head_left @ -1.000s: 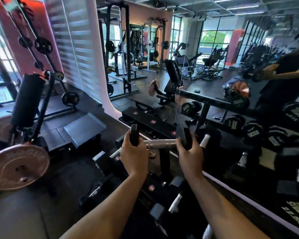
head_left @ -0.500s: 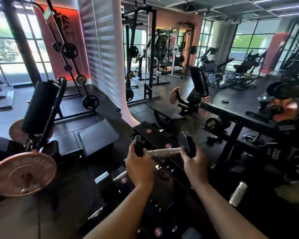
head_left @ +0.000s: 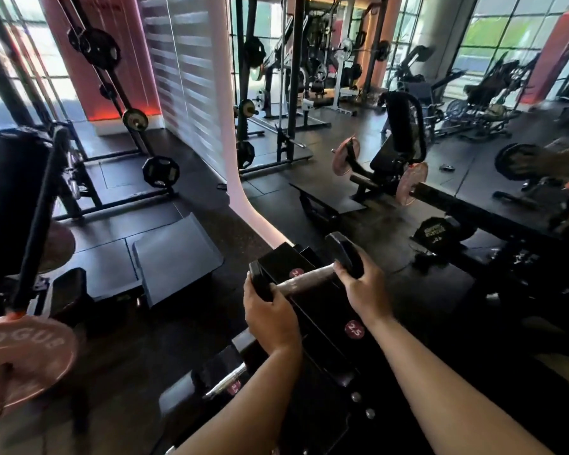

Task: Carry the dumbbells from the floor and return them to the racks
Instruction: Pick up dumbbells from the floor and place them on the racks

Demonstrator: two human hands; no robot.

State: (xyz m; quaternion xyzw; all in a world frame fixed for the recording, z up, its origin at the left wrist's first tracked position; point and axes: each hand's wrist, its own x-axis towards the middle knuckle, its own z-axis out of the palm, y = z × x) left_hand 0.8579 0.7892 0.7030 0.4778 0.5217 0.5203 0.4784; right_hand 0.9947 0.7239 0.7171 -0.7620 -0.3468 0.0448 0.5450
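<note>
I hold a small black dumbbell (head_left: 304,280) with a chrome handle level in front of me. My left hand (head_left: 270,315) grips its left head and my right hand (head_left: 365,290) grips its right head. It hangs just above the top tier of the black dumbbell rack (head_left: 329,318), which carries round red weight labels such as "2.5". Another dumbbell (head_left: 224,382) with a chrome handle rests on the rack's lower tier, down to the left.
A pink Rogue plate (head_left: 17,362) on a machine sits close at left. A grey floor ramp (head_left: 174,257) lies ahead left. A mirror on the right reflects a bench, a hex dumbbell (head_left: 437,231) and a person's arm. Squat racks stand farther back.
My view has swung left and down along the rack. The dumbbell stays in both hands and now hangs lower, closer to the rack's top tier at its end.
</note>
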